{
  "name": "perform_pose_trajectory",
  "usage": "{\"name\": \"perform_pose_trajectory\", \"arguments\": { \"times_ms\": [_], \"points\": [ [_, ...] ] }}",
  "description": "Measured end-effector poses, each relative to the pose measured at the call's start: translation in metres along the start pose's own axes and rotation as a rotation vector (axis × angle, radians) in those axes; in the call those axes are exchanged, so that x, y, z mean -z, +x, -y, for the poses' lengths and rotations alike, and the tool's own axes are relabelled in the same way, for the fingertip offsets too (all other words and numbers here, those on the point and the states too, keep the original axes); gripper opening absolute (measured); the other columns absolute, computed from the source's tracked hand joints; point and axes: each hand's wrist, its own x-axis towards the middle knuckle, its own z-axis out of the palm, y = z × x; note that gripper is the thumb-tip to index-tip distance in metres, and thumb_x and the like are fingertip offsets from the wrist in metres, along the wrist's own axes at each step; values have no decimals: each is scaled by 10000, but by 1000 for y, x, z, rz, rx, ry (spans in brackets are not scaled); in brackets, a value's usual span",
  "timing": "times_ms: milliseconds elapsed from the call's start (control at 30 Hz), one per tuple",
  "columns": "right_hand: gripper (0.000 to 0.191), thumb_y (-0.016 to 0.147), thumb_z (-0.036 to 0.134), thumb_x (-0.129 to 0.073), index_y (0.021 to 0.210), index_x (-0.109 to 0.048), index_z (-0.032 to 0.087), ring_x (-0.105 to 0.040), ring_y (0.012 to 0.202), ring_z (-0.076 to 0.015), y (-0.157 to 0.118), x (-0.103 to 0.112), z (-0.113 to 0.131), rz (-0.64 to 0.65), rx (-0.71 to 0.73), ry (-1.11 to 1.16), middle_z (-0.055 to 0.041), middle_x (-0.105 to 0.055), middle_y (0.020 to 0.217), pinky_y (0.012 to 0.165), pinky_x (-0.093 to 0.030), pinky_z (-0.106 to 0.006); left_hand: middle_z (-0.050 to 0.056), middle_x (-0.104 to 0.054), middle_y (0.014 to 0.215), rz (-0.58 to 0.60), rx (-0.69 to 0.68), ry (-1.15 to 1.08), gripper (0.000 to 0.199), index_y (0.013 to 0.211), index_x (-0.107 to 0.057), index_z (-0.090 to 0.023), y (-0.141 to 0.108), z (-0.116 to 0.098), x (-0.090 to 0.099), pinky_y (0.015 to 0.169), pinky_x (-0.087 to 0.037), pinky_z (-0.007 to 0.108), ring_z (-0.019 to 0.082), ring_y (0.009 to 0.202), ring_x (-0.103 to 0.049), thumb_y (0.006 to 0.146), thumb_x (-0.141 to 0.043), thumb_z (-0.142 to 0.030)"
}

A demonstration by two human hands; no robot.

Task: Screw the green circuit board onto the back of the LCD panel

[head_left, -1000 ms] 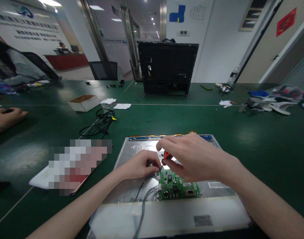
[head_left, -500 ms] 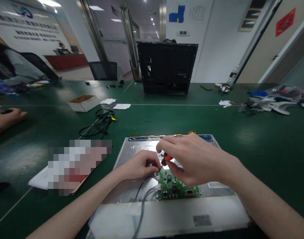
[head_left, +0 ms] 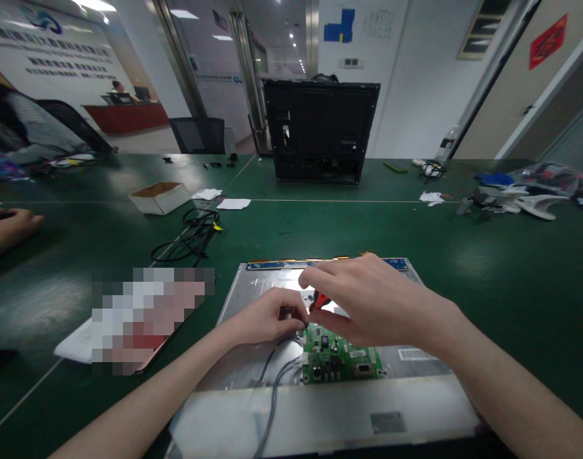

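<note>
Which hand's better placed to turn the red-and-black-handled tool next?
Right, probably: the right hand holds the tool above the far-left corner of the green rectangular circuit board. The left hand has its fingertips close to that corner, so it seems better suited to steadying.

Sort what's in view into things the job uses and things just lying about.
Job in hand, it seems:
red-and-black tool
green circuit board
metal-backed panel
grey cable

Apparently just lying about:
coiled black cable
open box
loose papers
bottle
</note>
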Motion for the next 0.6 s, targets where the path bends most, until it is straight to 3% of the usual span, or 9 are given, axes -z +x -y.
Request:
{"name": "perform_pose_trajectory", "arguments": {
  "times_ms": [167,600],
  "points": [
    [117,833,169,-501,950,-509,165,-501,669,-132,-2,1,1,-3,31,43,-46,-625,940,517,-264,-267,11,-693,783,-8,-21,5,40,801,-702,-171,1,-1,1,691,-467,253,163,744,-614,797,-676,-201],
    [96,950,276,-502,959,-515,181,-588,659,-151,3,-3,-1,-9,-38,-49,-23,-688,894,492,-217,-272,-8,-685,748,-13,-14,-10,65,739,-684,-167,0,1,1,649,-450,236,135,658,-578,794,-676,-201]
  ]
}}
